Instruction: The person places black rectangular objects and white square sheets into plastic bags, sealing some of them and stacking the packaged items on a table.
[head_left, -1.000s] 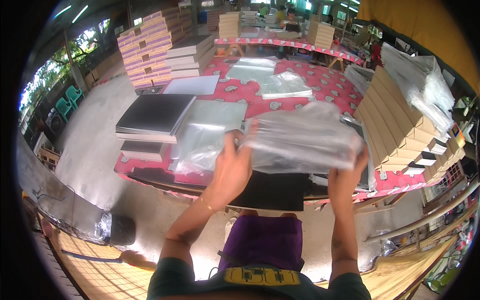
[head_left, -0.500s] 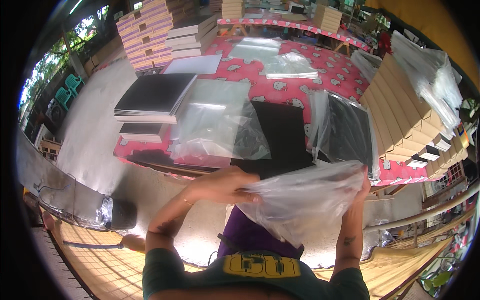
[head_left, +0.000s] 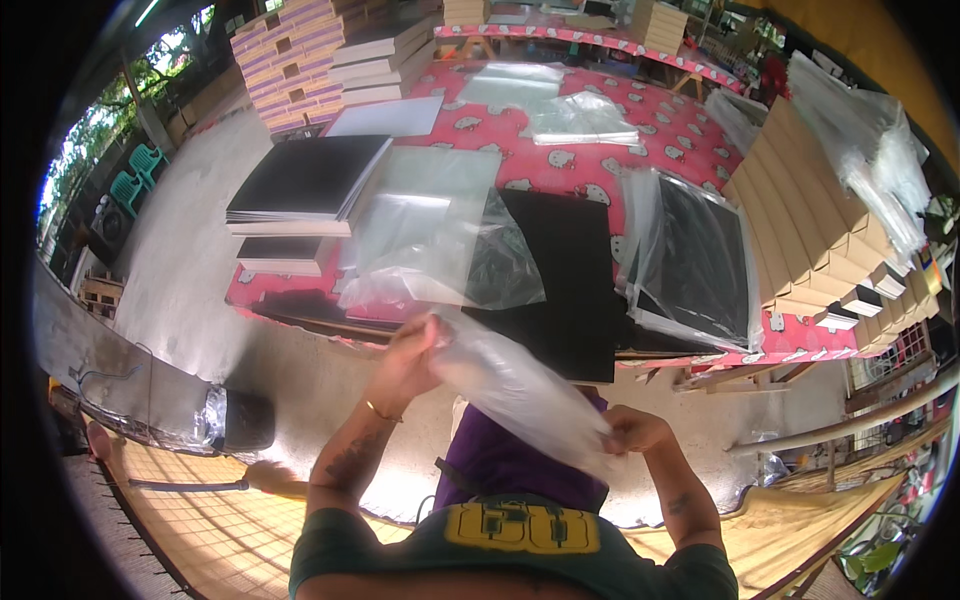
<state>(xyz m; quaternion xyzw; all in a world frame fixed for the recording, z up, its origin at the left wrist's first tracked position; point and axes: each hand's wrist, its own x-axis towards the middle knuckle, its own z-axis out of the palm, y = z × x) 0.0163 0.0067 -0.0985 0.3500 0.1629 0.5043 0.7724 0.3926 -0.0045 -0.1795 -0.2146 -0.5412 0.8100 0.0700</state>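
Note:
A clear plastic bag point(head_left: 525, 385), smeared by motion, is stretched slantwise between my hands in front of the table edge. My left hand point(head_left: 412, 350) grips its upper left end; my right hand point(head_left: 636, 430) pinches the lower right end. Beyond it lies a black sheet point(head_left: 565, 270) whose front edge juts past the table. Loose clear plastic bags point(head_left: 425, 230) partly cover that sheet's left side. To the right, a bagged black sheet or board point(head_left: 690, 260) lies flat in clear plastic.
The table has a pink patterned cover point(head_left: 680, 150). At its left are black-topped stacks point(head_left: 310, 180); at its right, a leaning row of brown cardboard boxes point(head_left: 800, 210) with plastic bags point(head_left: 870, 150) on top. More cartons point(head_left: 285, 70) stand at the back left.
The plastic bag has swung from level to slanting. My left hand rose slightly, while my right hand came down and left, away from the bagged black sheet.

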